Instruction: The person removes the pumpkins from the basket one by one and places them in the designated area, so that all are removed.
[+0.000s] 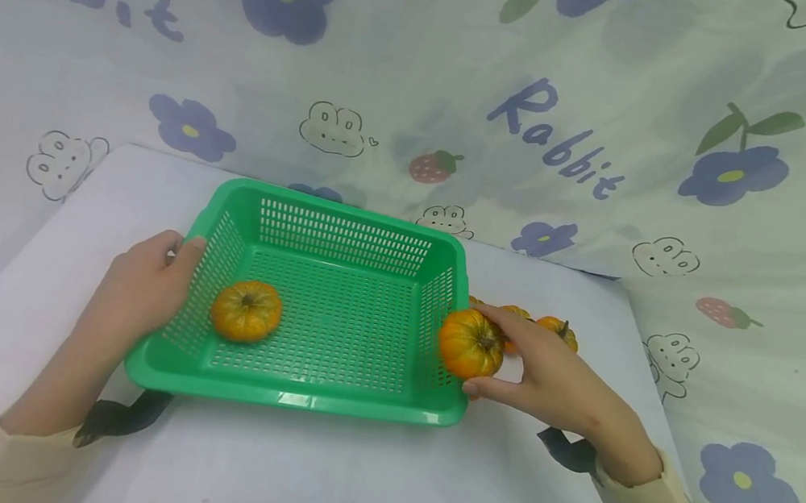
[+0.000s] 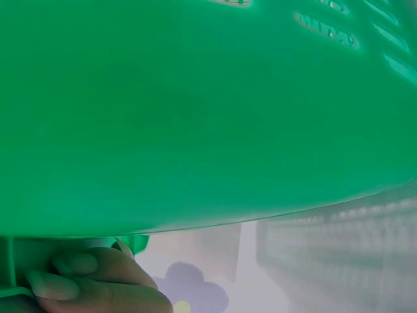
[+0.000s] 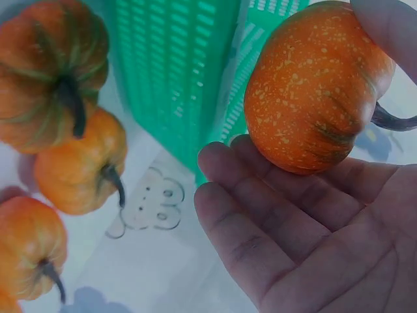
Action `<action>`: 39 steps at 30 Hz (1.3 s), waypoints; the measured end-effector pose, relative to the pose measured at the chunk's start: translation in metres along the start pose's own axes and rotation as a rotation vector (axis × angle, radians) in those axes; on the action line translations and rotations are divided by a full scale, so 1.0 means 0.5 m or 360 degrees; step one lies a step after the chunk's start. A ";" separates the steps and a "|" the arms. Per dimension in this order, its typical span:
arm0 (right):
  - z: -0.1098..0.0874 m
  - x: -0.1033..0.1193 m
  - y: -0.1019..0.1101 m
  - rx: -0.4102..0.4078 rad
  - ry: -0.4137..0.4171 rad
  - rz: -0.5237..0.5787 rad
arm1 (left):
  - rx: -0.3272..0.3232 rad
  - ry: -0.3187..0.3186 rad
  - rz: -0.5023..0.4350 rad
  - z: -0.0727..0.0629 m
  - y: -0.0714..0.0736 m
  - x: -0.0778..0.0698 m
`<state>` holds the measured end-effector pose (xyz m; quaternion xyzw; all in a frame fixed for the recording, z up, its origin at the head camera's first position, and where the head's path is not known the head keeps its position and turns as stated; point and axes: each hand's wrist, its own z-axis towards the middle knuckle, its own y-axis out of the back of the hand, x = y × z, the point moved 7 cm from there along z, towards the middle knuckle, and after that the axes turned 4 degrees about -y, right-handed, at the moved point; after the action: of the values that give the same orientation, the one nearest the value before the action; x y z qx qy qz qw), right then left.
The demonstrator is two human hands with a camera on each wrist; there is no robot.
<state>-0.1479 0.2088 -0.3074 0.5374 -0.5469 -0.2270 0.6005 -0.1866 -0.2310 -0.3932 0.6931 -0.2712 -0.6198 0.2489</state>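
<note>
A green plastic basket with slotted walls is gripped at its left rim by my left hand. In the left wrist view, that hand's fingertips curl beneath the rim. One small orange pumpkin sits inside the basket, toward its left side. My right hand holds another pumpkin at the basket's right rim. The right wrist view shows this pumpkin between thumb and fingers, its dark stem toward the palm.
Several more pumpkins lie on the white table just right of the basket, partly hidden by my right hand. Behind the table hangs a patterned cloth with flowers, rabbits and strawberries.
</note>
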 end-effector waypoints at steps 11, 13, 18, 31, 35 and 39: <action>-0.035 -0.055 0.020 -0.0130 0.0034 0.0118 | -0.0018 -0.0008 0.0043 0.004 0.001 0.005; -0.039 -0.060 0.025 -0.0153 0.0044 0.0111 | -0.0017 0.0000 0.0042 0.004 0.001 0.006; -0.047 -0.074 0.028 -0.0165 -0.0005 0.0093 | -0.0013 0.0017 0.0040 0.002 0.001 0.007; -0.066 -0.145 -0.012 -0.0099 -0.0292 0.0171 | -0.0006 0.0019 0.0068 0.002 0.005 -0.001; -0.067 -0.169 -0.029 -0.0093 -0.0328 0.0180 | -0.0010 0.0018 0.0058 0.003 0.003 0.000; -0.067 -0.189 -0.044 -0.0079 -0.0351 0.0190 | -0.0014 0.0012 0.0063 0.005 0.002 0.001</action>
<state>-0.1389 0.2962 -0.3602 0.4607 -0.6348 -0.2620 0.5623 -0.1889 -0.2322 -0.3932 0.6889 -0.2811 -0.6133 0.2652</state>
